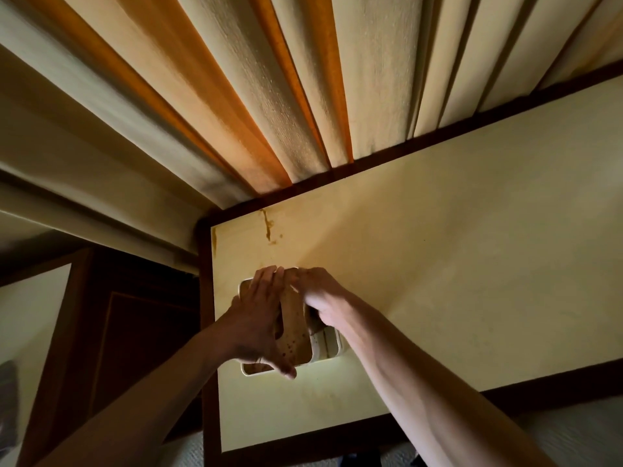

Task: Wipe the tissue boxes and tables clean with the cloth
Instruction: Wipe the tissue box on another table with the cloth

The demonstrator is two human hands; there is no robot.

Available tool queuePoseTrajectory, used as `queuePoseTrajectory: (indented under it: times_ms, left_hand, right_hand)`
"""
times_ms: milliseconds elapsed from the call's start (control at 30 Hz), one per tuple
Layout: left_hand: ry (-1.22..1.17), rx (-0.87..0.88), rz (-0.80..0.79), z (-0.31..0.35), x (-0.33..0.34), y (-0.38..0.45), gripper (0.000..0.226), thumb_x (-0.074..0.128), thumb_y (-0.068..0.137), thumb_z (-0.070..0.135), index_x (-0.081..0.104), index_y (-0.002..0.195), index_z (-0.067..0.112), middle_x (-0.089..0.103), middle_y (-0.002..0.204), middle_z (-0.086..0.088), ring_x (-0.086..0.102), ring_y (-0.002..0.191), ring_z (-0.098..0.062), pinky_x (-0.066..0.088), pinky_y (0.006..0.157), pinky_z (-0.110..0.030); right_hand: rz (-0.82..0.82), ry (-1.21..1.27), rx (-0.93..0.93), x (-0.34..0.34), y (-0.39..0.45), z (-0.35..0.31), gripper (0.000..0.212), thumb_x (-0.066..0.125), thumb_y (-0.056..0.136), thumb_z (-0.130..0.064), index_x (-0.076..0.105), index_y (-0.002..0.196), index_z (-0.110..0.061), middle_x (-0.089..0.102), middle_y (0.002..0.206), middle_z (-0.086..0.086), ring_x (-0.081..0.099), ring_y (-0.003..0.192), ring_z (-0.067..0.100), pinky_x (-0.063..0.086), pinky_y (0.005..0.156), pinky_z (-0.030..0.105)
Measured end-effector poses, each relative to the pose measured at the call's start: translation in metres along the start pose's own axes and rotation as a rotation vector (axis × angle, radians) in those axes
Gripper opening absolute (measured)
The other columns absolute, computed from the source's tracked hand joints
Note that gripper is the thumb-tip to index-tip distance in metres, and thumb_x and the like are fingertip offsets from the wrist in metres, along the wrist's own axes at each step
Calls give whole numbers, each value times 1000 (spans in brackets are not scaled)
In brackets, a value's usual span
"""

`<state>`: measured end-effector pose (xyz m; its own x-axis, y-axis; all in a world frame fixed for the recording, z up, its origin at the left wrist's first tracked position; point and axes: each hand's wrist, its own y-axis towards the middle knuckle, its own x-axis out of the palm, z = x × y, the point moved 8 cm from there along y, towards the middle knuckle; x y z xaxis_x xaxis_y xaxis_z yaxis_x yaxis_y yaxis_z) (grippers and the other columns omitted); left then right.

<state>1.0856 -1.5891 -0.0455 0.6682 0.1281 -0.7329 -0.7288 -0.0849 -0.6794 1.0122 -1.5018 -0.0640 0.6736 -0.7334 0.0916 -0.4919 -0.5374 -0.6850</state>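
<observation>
While left hand lies flat on tissue box, right hand's fingers grip it.

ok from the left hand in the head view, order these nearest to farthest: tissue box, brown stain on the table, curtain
1. tissue box: directly under the left hand, touching it.
2. brown stain: beyond the hand, near the table's far left corner.
3. curtain: farthest, hanging behind the table's far edge.
</observation>
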Motion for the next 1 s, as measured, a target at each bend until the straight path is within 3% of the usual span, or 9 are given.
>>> queuePoseTrajectory:
  times_ms: [67, 200, 300, 400, 533, 700, 800, 900, 1000]
  left_hand:
    - [-29, -7, 27, 1, -1, -2, 167, 79, 43, 83, -42, 144, 26, -48, 150, 9, -44, 137, -18, 6, 124, -51]
    - [-64, -4, 52, 2, 2, -5, 167, 77, 41, 85, -35, 148, 25, -39, 157, 8, -39, 142, -19, 11, 123, -52]
    - [-86, 1, 59, 4, 7, -11, 167, 75, 40, 87, -35, 149, 24, -38, 157, 8, -38, 143, -19, 11, 123, -53]
    - [-116, -10, 72, 7, 12, -20, 168, 75, 38, 87, -34, 149, 25, -36, 158, 9, -29, 148, -21, 21, 121, -54]
    - [-148, -28, 79, 9, 20, -25, 170, 70, 33, 92, -32, 150, 23, -33, 158, 11, -19, 151, -23, 28, 117, -56]
    - [-124, -32, 50, 12, 28, -28, 170, 65, 31, 96, -35, 148, 24, -38, 157, 10, -27, 148, -21, 25, 119, -58]
    - [-99, -58, -5, 15, 31, -30, 170, 67, 33, 93, -42, 144, 23, -49, 150, 9, -41, 139, -17, 16, 121, -58]
    - [-88, -80, -47, 18, 30, -31, 171, 75, 40, 86, -44, 142, 21, -54, 146, 9, -48, 130, -18, 8, 121, -58]
    - [-84, -100, -79, 21, 30, -32, 172, 78, 41, 82, -47, 140, 19, -58, 139, 8, -51, 127, -18, 3, 120, -56]
  right_hand:
    - [87, -105, -76, 1, -5, 2, 27, 43, 98, -21, 64, 107, -8, 66, 111, 10, 61, 98, 25, 53, 87, 40]
    - [273, -105, -191, -2, -39, 4, 32, 34, 94, -35, 63, 81, -27, 67, 95, -3, 64, 96, 23, 52, 88, 48]
    - [205, 91, -192, -5, -59, 16, 29, 37, 92, -29, 66, 89, -32, 68, 96, -2, 66, 91, 22, 56, 84, 47]
    - [143, 171, -173, -14, -79, 29, 32, 44, 102, -18, 72, 91, -28, 70, 96, 12, 65, 81, 21, 52, 73, 37]
    - [131, 280, -230, -36, -109, 36, 40, 45, 100, -6, 73, 87, -32, 73, 94, 8, 68, 89, 22, 51, 82, 35]
    - [141, 313, -231, -57, -136, 51, 28, 49, 100, -7, 69, 110, -24, 75, 101, -7, 68, 99, 8, 48, 84, 21]
    - [154, 253, -183, -56, -136, 65, 24, 49, 101, -16, 68, 109, -28, 74, 103, -5, 66, 105, 13, 49, 92, 28]
    - [96, 171, -131, -35, -127, 79, 21, 46, 103, -22, 67, 105, -17, 67, 112, 16, 58, 112, 33, 42, 104, 46]
    - [45, 63, -113, -11, -114, 81, 26, 41, 105, -23, 62, 107, -9, 67, 95, 13, 62, 87, 27, 48, 87, 29]
